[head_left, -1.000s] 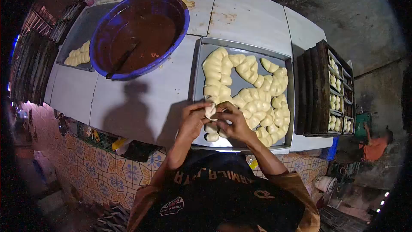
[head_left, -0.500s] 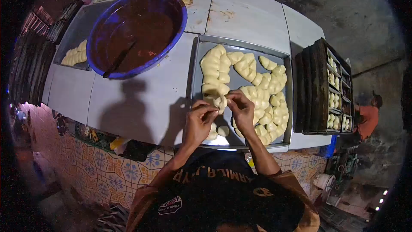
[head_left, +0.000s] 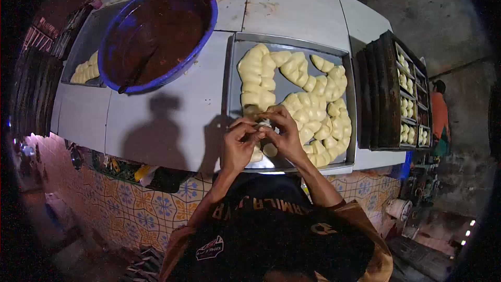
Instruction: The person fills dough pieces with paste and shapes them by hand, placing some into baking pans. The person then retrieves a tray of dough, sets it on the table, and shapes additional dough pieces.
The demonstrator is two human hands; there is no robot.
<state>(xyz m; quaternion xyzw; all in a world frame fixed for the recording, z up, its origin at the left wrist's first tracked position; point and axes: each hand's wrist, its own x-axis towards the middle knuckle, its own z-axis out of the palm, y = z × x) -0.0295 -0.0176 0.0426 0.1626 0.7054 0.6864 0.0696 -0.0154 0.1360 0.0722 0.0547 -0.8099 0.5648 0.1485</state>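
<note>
Over the near left part of a metal tray [head_left: 227, 86], my left hand [head_left: 238, 145] and my right hand [head_left: 284, 134] meet with fingertips pinched together. Between them is a small piece of pale dough [head_left: 265, 123], mostly covered by the fingers. Rows of smooth dough pieces [head_left: 257, 75] lie pressed against one another in the tray, beyond and to the right of my hands. Just below my fingers, a round dough piece [head_left: 270, 150] rests on the tray floor.
A blue basin [head_left: 211, 26] of dark brown filling stands at the left, a dark utensil [head_left: 136, 75] leaning inside. Behind it is another tray with dough [head_left: 86, 69]. Stacked dark trays [head_left: 383, 99] stand at the right. Beyond them is a person in an orange top [head_left: 440, 112].
My hands have come closer together, and my right fingers now cover more of the dough piece. The view has shifted slightly. The person at the far right has changed posture.
</note>
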